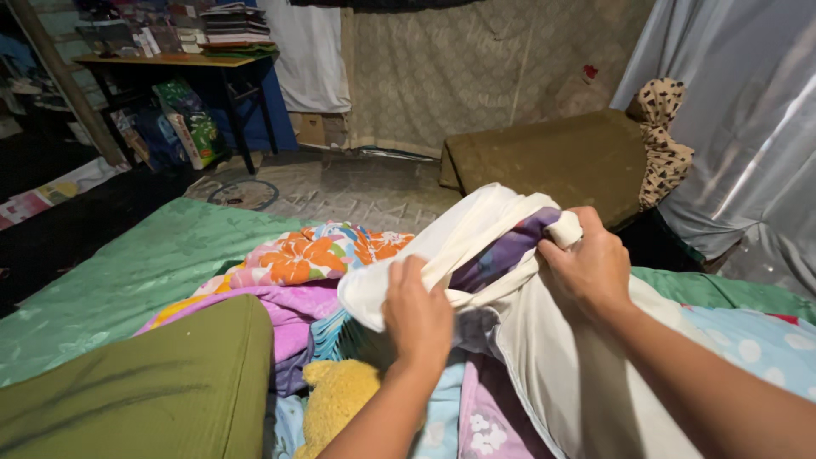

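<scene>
Cloth fills the middle of the frame: a cream cloth bunched over a purple cloth. Near the centre the left hand is closed on the cream fold's lower edge, pinning it, while the right hand, higher and to the right, grips the bunched top so the fabric stretches between them. Below lie a flowered sheet and a yellow soft toy on the green bed.

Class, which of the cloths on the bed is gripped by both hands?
The cream-white cloth: left hand and right hand clutch it; the orange-flowered cloth lies untouched.
</scene>
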